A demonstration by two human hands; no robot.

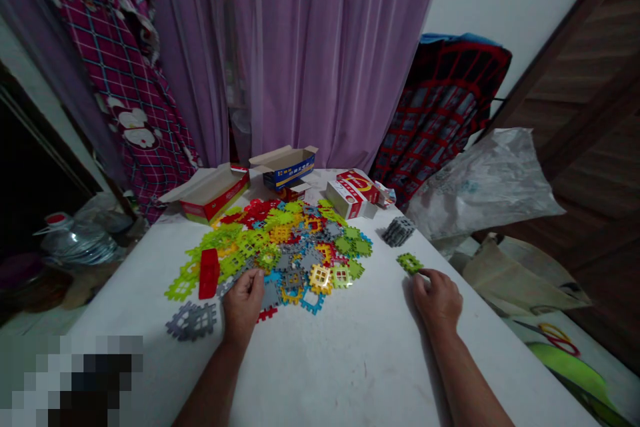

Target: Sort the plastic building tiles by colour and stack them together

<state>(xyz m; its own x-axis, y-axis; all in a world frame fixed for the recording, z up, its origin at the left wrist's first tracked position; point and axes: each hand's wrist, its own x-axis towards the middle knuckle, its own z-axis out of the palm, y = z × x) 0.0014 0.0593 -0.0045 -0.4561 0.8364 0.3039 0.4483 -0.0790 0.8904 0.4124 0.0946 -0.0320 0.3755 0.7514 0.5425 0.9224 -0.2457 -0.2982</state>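
Note:
My left hand (243,295) rests at the front left of a spread pile of colored interlocking plastic pieces (295,233), its fingers curled together; whatever it may hold is hidden. On the right side of the white table, my right hand (437,295) pinches the edge of a green square piece (409,263). Just behind that piece stands a grey block of stacked pieces (399,231). Several grey pieces (191,321) lie to the left of my left hand, and a red piece (209,273) stands near the pile's left edge.
Along the back of the white table (340,373) are an open red-green box (215,197), an open blue box (290,169) and a red-white box (350,197). Plastic bags (480,180) hang at the right. A large clear bottle (80,240) is beyond the left edge.

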